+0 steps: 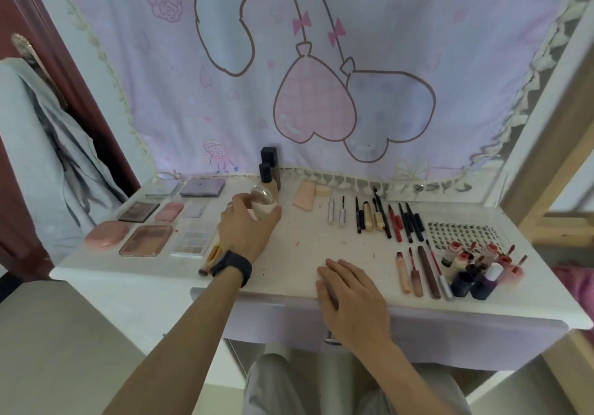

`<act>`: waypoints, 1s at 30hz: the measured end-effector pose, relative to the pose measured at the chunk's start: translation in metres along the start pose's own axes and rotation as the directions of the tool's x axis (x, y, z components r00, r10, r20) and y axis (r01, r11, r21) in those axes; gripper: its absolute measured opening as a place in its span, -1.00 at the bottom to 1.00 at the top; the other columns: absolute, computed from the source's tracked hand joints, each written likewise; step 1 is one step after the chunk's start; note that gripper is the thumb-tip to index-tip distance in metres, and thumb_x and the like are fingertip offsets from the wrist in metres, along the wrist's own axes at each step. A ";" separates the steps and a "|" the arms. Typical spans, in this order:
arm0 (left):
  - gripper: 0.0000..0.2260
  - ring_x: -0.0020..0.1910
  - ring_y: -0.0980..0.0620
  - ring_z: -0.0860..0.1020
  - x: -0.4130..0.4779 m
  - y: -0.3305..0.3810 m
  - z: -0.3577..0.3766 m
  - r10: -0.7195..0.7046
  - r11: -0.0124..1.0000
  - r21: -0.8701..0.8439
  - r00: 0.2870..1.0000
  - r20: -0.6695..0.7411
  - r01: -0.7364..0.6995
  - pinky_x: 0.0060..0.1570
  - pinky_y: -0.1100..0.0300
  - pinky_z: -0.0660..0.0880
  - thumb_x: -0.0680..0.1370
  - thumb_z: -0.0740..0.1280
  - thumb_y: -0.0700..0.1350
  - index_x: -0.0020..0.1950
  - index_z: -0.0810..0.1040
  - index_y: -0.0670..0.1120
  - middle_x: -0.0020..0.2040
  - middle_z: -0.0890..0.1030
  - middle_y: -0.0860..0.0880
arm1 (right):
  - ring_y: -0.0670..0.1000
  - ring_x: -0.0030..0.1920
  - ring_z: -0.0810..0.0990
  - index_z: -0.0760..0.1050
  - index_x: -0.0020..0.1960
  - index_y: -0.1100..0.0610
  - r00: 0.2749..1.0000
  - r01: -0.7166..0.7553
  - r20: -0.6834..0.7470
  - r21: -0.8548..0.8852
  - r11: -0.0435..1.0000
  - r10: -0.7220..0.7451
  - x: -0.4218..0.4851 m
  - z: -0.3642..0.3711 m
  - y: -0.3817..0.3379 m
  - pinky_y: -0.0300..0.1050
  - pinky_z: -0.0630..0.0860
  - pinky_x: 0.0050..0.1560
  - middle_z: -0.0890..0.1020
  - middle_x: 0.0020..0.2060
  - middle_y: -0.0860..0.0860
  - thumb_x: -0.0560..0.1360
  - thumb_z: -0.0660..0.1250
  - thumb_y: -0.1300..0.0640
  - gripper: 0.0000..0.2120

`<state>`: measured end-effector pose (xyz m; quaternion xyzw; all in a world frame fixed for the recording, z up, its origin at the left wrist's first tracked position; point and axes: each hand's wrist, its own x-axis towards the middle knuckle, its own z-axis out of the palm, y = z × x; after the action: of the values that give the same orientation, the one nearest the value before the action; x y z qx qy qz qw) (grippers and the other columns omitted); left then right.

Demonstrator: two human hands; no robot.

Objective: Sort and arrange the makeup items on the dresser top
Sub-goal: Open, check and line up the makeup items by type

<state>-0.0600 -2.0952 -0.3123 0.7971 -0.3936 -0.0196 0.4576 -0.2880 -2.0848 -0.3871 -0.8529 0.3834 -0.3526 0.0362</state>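
Note:
My left hand (246, 226) grips a clear round-topped bottle (263, 198) just in front of two dark-capped foundation bottles (269, 170) at the back of the white dresser top (289, 254). My right hand (348, 292) rests flat near the front edge, with a thin dark stick partly under its fingers. Palettes and compacts (146, 239) lie in rows on the left. Pencils, mascaras and liners (379, 218) are lined up right of centre. Lip glosses (421, 271) and small bottles (475, 273) cluster at the front right. A brush (210, 258) lies by my left wrist.
Two beige sponges (305, 197) lie at the back centre. A lash tray (463, 233) sits at the right. A pastel cartoon cloth (321, 77) hangs behind the dresser. A grey garment (41, 157) hangs to the left beside a dark red door.

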 end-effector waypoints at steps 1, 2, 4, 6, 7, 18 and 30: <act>-0.54 0.10 0.08 0.48 -0.010 0.003 0.001 0.052 0.994 -0.095 0.999 -0.001 -0.052 0.12 0.07 0.46 0.36 0.44 0.25 0.15 0.45 0.08 0.11 0.53 0.10 | 0.01 0.28 0.59 0.67 0.22 0.10 1.000 -0.025 0.011 0.023 0.999 0.025 0.001 -0.001 -0.001 -0.08 0.52 0.32 0.67 0.22 -0.02 0.60 0.32 0.01 -0.71; -0.57 0.09 0.15 0.48 -0.020 0.006 0.001 0.110 0.980 -0.166 0.994 0.004 -0.108 0.07 0.16 0.47 0.35 0.47 0.21 0.13 0.45 0.12 0.11 0.52 0.12 | -0.03 0.29 0.58 0.66 0.24 0.08 0.998 -0.064 0.025 0.063 0.996 0.063 0.002 -0.004 -0.002 -0.10 0.50 0.32 0.67 0.22 -0.05 0.61 0.33 0.01 -0.72; -0.59 0.08 0.25 0.49 -0.042 0.013 0.003 0.229 0.948 -0.234 0.973 0.035 -0.215 0.00 0.35 0.44 0.33 0.49 0.18 0.09 0.42 0.22 0.11 0.50 0.17 | -0.15 0.25 0.53 0.61 0.28 0.02 0.982 -0.184 0.068 0.200 0.962 0.174 0.004 -0.010 -0.003 -0.13 0.50 0.29 0.65 0.20 -0.14 0.65 0.21 -0.08 -0.67; -0.56 0.10 0.28 0.49 -0.061 0.016 0.006 0.308 0.927 -0.252 0.947 0.095 -0.276 -0.02 0.50 0.41 0.32 0.50 0.16 0.09 0.38 0.32 0.11 0.47 0.23 | -0.26 0.18 0.51 0.51 0.33 -0.10 0.945 -0.326 0.139 0.362 0.873 0.296 0.009 -0.019 -0.004 -0.18 0.49 0.22 0.60 0.17 -0.25 0.64 0.00 -0.25 -0.53; -0.54 0.11 0.29 0.48 -0.069 0.017 0.009 0.326 0.923 -0.258 0.936 0.132 -0.285 -0.02 0.52 0.41 0.31 0.50 0.15 0.10 0.36 0.35 0.12 0.45 0.26 | -0.30 0.12 0.53 0.47 0.34 -0.14 0.921 -0.389 0.183 0.432 0.813 0.344 0.012 -0.023 -0.004 -0.22 0.48 0.16 0.60 0.15 -0.28 0.61 -0.08 -0.34 -0.47; -0.38 0.11 0.15 0.45 -0.092 0.017 0.018 0.537 0.837 -0.076 0.787 0.302 -0.542 0.05 0.23 0.54 0.39 0.43 0.23 0.39 0.42 0.05 0.25 0.42 0.10 | -0.15 -0.32 0.57 0.61 -0.14 0.06 0.824 -0.566 0.388 0.586 0.580 0.412 0.044 -0.035 0.020 -0.30 0.43 -0.29 0.66 -0.32 -0.08 0.59 0.12 -0.31 -0.49; -0.64 -0.17 0.20 0.52 -0.092 0.015 0.042 0.362 0.920 -0.214 0.921 0.146 -0.328 -0.24 0.46 0.33 0.52 0.17 0.23 0.10 0.60 0.07 -0.13 0.59 0.15 | -0.11 -0.32 0.53 0.54 -0.20 0.04 0.818 -0.570 0.384 0.448 0.689 0.428 0.044 -0.025 0.020 -0.06 0.44 -0.20 0.62 -0.31 -0.03 0.61 0.01 -0.35 -0.43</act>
<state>-0.1485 -2.0699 -0.3555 0.6637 -0.5650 -0.0476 0.4879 -0.2960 -2.1237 -0.3497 -0.7051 0.4783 -0.3129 0.4196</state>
